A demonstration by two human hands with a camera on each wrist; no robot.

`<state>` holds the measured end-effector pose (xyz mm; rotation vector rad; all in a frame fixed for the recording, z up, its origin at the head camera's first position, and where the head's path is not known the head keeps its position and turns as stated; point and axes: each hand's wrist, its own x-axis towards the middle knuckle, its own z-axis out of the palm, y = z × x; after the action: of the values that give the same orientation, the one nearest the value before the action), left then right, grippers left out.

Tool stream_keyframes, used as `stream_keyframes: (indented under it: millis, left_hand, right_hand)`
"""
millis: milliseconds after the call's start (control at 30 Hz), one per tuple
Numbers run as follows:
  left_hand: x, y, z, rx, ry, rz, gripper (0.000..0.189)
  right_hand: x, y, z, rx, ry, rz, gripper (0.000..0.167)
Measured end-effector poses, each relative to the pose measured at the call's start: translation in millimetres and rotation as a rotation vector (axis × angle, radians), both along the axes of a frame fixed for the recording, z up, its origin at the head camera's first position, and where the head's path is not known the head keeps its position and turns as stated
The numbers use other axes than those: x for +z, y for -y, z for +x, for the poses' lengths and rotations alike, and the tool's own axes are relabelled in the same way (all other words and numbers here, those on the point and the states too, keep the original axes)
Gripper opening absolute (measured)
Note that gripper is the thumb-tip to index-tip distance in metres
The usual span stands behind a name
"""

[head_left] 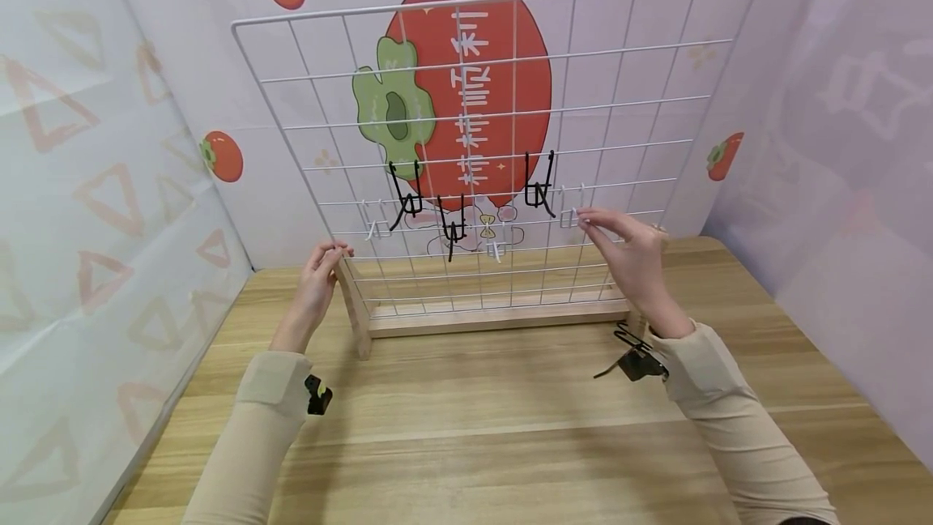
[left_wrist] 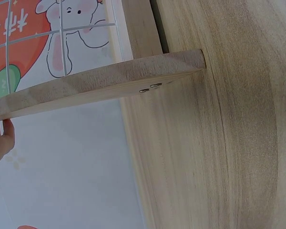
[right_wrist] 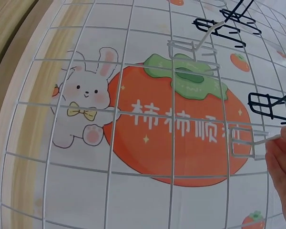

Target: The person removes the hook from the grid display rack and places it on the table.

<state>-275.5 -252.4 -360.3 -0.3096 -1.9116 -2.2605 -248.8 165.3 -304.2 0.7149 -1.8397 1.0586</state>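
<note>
A white wire hook with a rectangular frame (right_wrist: 267,140) sits against the lower half of a white metal wire grid panel (head_left: 496,0), toward its right side. The person's right hand (head_left: 632,253) is right beside it: thumb and fingers come together in a narrow pinch on the end of the hook's projecting prong, with the frame lying between those fingertips and the grid. Whether the hook is fully seated on the wires cannot be told.

The left hand (head_left: 318,274) is well apart from this hook, at the opposite side of the panel. It grips the upper part of the left upright of a pale wooden stand (head_left: 503,322), with fingertips showing on one face of the wood in the left wrist view.

Between the two hands, five more hooks hang on the grid: three of black wire, at left (head_left: 411,202), middle (head_left: 453,231) and right (head_left: 538,194), and two of white wire, one farthest left (head_left: 377,229) and one lower near the centre (head_left: 496,249). The right black hook is the nearest neighbour of the pinched one.

The stand rests on a wood-grain table (head_left: 466,444). Behind the grid, a pale backdrop carries a large printed red persimmon (head_left: 503,35) with a green leaf, and a white cartoon rabbit (right_wrist: 86,95) beside it. Both arms wear beige sleeves (head_left: 248,436).
</note>
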Motion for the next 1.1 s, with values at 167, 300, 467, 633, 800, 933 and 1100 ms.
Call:
stream_keyframes:
  millis: [167,300,467,633,800,933,1100]
  left_hand:
    - [0.1,0.2,-1.0,-0.002,0.002,0.002,0.008]
    - [-0.4,0.4,-1.8,-0.001,0.001,0.004,0.008]
    - [-0.5,0.1,-2.1,0.001,-0.002,0.001,0.008]
    - [-0.6,0.0,-2.3,-0.001,-0.004,0.001,0.008]
    - [-1.2,0.1,-2.7,0.003,-0.006,0.006,0.010]
    - [-1.2,0.1,-2.3,0.007,-0.006,0.011,0.010]
    - [-0.4,0.4,-0.6,0.011,0.002,-0.007,0.010]
  right_hand:
    - [4.1,-0.6,-1.1,-0.018,-0.031,0.000,0.013]
    - [8.4,-1.4,-2.0,-0.012,-0.042,0.008,0.013]
    - [12.5,-2.1,-3.2,0.014,-0.055,-0.003,0.012]
    - [15.7,-1.4,-1.9,0.022,-0.086,-0.020,0.013]
    - [18.3,-0.4,1.5,0.035,-0.103,-0.031,0.014]
    - [19.3,-0.2,4.6,0.029,-0.111,-0.032,0.015]
    - [20.3,0.7,8.7,0.029,-0.128,-0.050,0.019]
